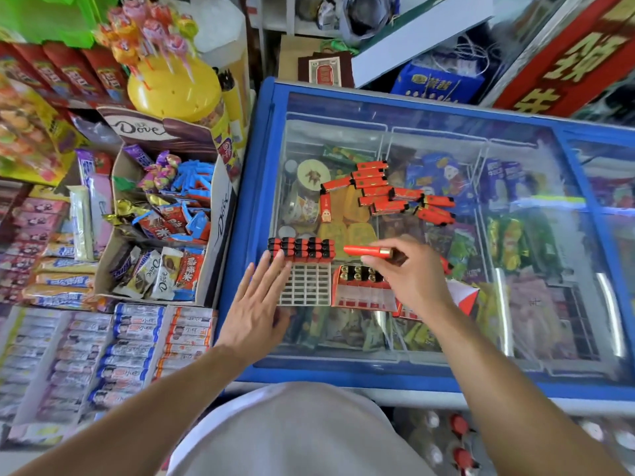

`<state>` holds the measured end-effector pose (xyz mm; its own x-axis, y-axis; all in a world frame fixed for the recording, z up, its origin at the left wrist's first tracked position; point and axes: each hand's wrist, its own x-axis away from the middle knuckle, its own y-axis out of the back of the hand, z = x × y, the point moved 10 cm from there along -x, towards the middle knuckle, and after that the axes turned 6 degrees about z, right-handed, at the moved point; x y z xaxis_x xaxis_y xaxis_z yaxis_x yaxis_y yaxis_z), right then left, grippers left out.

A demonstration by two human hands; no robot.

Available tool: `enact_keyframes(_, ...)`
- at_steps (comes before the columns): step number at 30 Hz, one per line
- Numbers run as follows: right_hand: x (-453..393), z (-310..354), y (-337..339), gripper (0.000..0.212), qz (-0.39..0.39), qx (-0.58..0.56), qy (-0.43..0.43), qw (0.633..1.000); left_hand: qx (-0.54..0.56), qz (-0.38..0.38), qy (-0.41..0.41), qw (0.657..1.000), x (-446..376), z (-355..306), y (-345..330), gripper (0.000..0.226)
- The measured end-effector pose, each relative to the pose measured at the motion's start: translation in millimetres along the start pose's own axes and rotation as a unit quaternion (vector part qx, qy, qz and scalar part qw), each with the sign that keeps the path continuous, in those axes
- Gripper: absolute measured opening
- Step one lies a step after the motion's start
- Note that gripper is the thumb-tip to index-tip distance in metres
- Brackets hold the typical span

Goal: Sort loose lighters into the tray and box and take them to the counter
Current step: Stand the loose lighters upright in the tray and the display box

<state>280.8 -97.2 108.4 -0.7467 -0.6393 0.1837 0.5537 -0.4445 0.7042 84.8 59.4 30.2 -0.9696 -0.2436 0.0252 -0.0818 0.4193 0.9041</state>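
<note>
I'm pinching one red lighter (367, 251) in my right hand (412, 273) above the red box (360, 293); left hand (257, 304), fingers spread, is resting beside the white tray (305, 283) nr freezer lid's (515, 365) front-left corner.

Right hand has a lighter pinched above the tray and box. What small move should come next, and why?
Probably lower the lighter that the right hand pinches into an empty slot of the box. The box sits just below that hand with only its far row filled, while the left hand lies flat against the tray, apparently steadying it. More loose lighters wait on the freezer lid.
</note>
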Motion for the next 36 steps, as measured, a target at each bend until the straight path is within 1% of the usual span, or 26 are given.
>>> enact_keyframes(3, 32.6, -3.7, -10.6, 0.024, 0.020, -0.047, -0.010, 0.999, 0.020, -0.005, -0.062, 0.998, -2.9, -30.2, -4.2, 0.082)
enact_keyframes(5, 41.0, -10.4, -21.1, 0.021, 0.032, -0.051, -0.032, 0.998, 0.036, 0.033, -0.082, 0.995, -7.1, -44.2, -19.2, 0.077)
enact_keyframes(7, 42.8, -13.3, -30.1, 0.018, 0.039, -0.016, -0.031, 0.999, 0.037, 0.084, -0.096, 0.991, -9.9, -56.1, -36.4, 0.074)
enact_keyframes(9, 42.4, -14.6, -38.6, 0.019, 0.052, 0.025, -0.029, 0.998, 0.026, 0.148, -0.088, 0.985, -12.0, -61.4, -53.4, 0.076)
enact_keyframes(11, 41.3, -14.7, -46.1, 0.022, 0.066, 0.069, -0.024, 0.995, -0.018, 0.205, -0.079, 0.975, -12.7, -60.6, -68.5, 0.082)
enact_keyframes(14, 40.4, -13.0, -52.4, 0.024, 0.067, 0.130, -0.018, 0.989, -0.059, 0.235, -0.074, 0.967, -13.7, -57.8, -78.4, 0.089)
enact_keyframes(16, 38.7, -14.4, -53.5, 0.027, 0.051, 0.127, -0.017, 0.991, -0.068, 0.254, -0.070, 0.962, -12.0, -55.9, -82.9, 0.089)
enact_keyframes(18, 35.4, -15.5, -55.5, 0.029, 0.030, 0.099, 0.009, 0.995, -0.079, 0.264, -0.067, 0.959, -9.5, -54.2, -85.3, 0.089)
enact_keyframes(20, 33.0, -16.4, -61.4, 0.029, 0.028, 0.096, 0.039, 0.994, -0.081, 0.277, -0.066, 0.955, -6.6, -53.8, -88.4, 0.088)
enact_keyframes(23, 34.1, -11.7, -71.3, 0.033, 0.033, 0.160, 0.076, 0.984, -0.085, 0.282, -0.065, 0.953, -4.3, -54.0, -89.2, 0.087)
enact_keyframes(25, 34.9, -11.2, -75.9, 0.036, 0.035, 0.198, 0.081, 0.976, -0.089, 0.291, -0.063, 0.951, -3.1, -53.4, -89.9, 0.087)
enact_keyframes(27, 34.5, -13.4, -76.6, 0.033, 0.031, 0.209, 0.075, 0.975, -0.087, 0.297, -0.061, 0.949, -2.5, -53.0, -90.8, 0.087)
enact_keyframes(31, 30.5, -16.2, -74.3, 0.022, 0.001, 0.204, 0.069, 0.976, -0.071, 0.300, -0.056, 0.950, -1.4, -53.9, -92.0, 0.089)
enact_keyframes(36, 30.9, -13.7, -66.7, 0.022, -0.032, 0.178, 0.074, 0.981, -0.069, 0.298, -0.052, 0.951, -0.7, -55.0, -91.0, 0.090)
